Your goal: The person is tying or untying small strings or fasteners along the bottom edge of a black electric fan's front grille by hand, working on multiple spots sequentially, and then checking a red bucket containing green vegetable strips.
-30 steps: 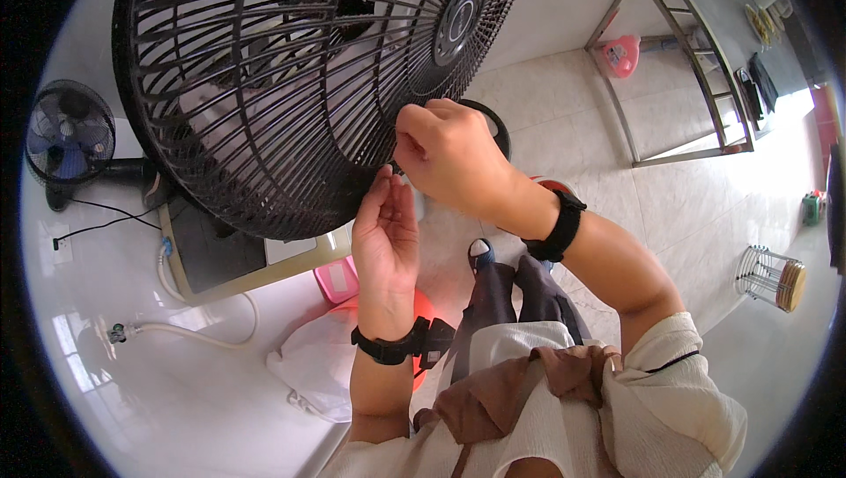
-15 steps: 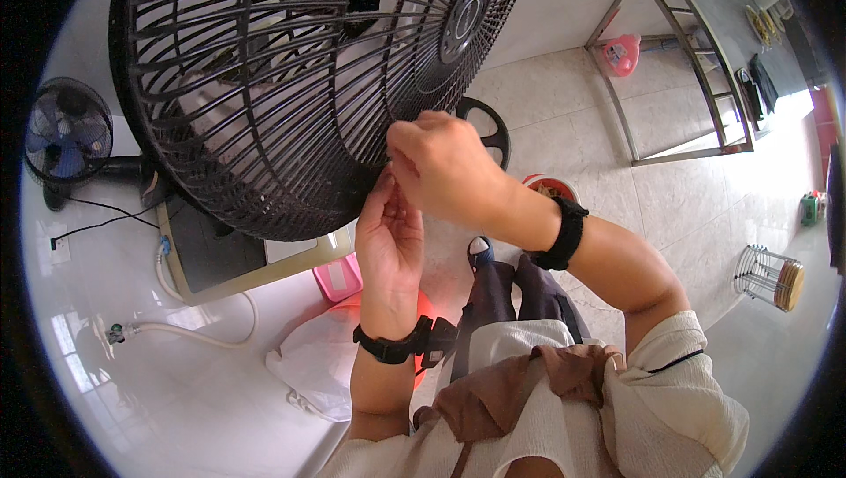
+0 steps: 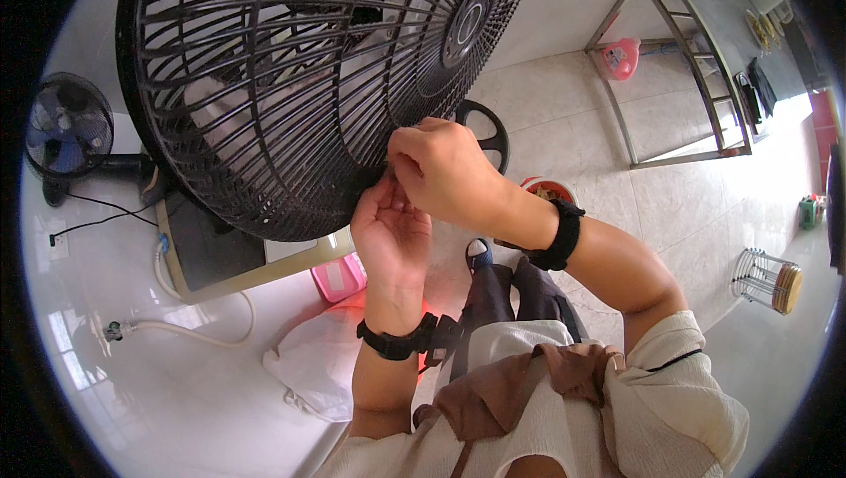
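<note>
Where both hands pinch (left hand [image 3: 390, 229], right hand [image 3: 438, 170]), fan grille [image 3: 291, 81] rim sits

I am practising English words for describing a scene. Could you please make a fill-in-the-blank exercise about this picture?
1. Both hands, the left hand and the right hand, meet at the lower rim of the black fan ____.
2. Each wrist wears a ____ band.
3. A smaller fan stands at the picture's ____ edge.
4. The metal rack stands on the tiled ____.

Missing words: guard (grille); black; left; floor
</note>
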Demonstrator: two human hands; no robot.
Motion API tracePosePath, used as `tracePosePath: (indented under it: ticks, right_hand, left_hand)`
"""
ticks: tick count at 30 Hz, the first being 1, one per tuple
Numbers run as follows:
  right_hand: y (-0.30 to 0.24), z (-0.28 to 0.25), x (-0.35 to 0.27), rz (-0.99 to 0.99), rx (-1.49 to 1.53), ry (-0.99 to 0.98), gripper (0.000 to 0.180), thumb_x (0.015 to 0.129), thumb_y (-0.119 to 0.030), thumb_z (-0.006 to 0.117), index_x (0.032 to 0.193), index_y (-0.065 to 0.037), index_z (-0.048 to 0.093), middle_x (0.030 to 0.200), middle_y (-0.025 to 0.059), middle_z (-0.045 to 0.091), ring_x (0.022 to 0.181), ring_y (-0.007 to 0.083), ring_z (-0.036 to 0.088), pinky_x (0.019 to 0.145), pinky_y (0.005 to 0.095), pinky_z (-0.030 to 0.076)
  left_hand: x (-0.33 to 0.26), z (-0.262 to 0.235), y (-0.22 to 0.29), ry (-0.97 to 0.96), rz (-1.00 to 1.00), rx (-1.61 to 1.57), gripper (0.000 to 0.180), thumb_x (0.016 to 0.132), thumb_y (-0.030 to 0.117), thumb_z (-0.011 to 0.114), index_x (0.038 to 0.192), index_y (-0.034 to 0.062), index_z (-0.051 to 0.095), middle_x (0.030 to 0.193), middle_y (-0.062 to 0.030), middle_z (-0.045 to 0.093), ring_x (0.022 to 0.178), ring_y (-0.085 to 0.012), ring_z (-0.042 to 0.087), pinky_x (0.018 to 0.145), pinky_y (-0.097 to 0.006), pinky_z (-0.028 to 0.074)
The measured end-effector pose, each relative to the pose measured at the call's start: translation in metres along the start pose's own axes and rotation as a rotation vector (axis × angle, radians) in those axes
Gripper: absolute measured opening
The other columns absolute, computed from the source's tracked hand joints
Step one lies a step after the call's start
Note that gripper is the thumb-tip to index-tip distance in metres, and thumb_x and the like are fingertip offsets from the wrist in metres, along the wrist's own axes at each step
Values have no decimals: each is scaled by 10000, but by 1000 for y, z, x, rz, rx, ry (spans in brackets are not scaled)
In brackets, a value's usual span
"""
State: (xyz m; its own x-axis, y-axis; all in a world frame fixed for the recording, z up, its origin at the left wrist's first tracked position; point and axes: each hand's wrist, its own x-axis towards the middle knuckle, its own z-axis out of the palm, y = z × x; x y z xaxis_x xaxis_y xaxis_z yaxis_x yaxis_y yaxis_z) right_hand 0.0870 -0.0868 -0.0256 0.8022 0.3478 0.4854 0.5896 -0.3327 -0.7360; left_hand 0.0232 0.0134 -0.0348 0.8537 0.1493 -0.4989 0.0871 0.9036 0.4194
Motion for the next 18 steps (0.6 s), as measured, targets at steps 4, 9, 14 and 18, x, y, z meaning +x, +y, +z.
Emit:
tracePosePath:
  ticks: [4, 9, 14, 18]
  right_hand:
    - [-2, -8, 2, 62, 94, -47, 27, 651, -11, 540, 666, -16, 560, 579, 118, 537, 577, 287, 534, 515, 356, 446]
    - [0, -14, 3, 36, 81, 9, 39, 642, -3, 538, 672, -21, 557, 593, 107, 542, 577, 289, 529, 527, 351, 446]
    - [3, -3, 1, -141, -30, 53, 42, 633, -8, 552, 660, -28, 526, 601, 92, 534, 602, 275, 516, 539, 355, 437]
    - [0, -5, -1, -102, 6, 7, 61, 628, -16, 565, 650, -34, 511, 604, 86, 531, 616, 266, 511, 562, 350, 429]
  left_hand:
    - [0, -2, 0, -5, 26, -4, 195, 792, 93, 494, 918, -36, 568, 878, -67, 582, 832, -131, 541, 787, -242, 435]
    - [-1, 7, -4, 74, 83, 41, 196, 788, 98, 502, 914, -39, 564, 903, -76, 586, 851, -132, 543, 794, -247, 433]
    - [5, -3, -4, -12, 45, 35, 232, 794, 137, 495, 943, -27, 561, 935, -81, 590, 900, -138, 552, 811, -260, 428]
    - [3, 0, -6, 10, 65, 66, 239, 803, 155, 484, 949, -19, 558, 952, -80, 589, 912, -138, 553, 809, -260, 426]
